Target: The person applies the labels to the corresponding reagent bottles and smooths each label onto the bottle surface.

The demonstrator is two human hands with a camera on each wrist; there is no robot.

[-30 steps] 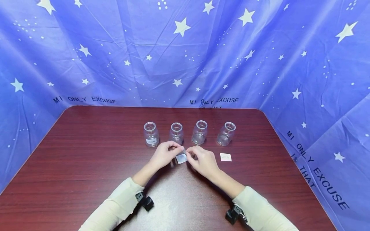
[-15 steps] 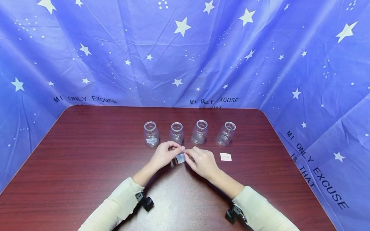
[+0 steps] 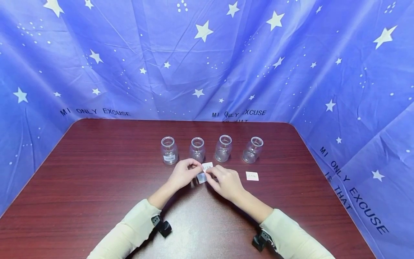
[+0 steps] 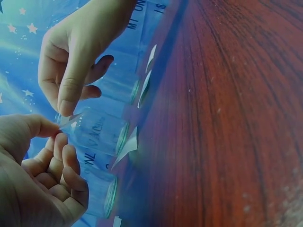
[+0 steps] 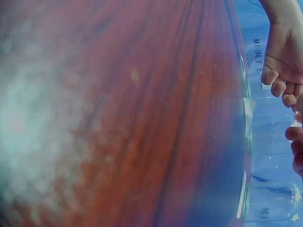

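A small white label [image 3: 207,166] with writing on it is held up between both hands, in front of the second jar [image 3: 197,149] from the left. My left hand [image 3: 184,174] pinches its left side with thumb and forefinger; the other fingers are curled loosely, as the left wrist view shows. My right hand [image 3: 227,181] pinches the label's lower right edge with its fingertips. Just below the hands, a bluish-white slip of paper [image 3: 202,178] lies on the table, partly covered by them. The right wrist view catches only the edges of the hands.
Several open glass jars stand in a row; the leftmost jar [image 3: 168,145] bears a written label [image 3: 169,158]. Another written white slip [image 3: 252,176] lies before the rightmost jar [image 3: 253,151]. A blue starry curtain [image 3: 181,72] borders the dark red table [image 3: 123,144].
The label between my fingers has turned from edge-on to show its written face above the fingertips. My right hand has shifted slightly left, nearer the left hand. The jars have not moved.
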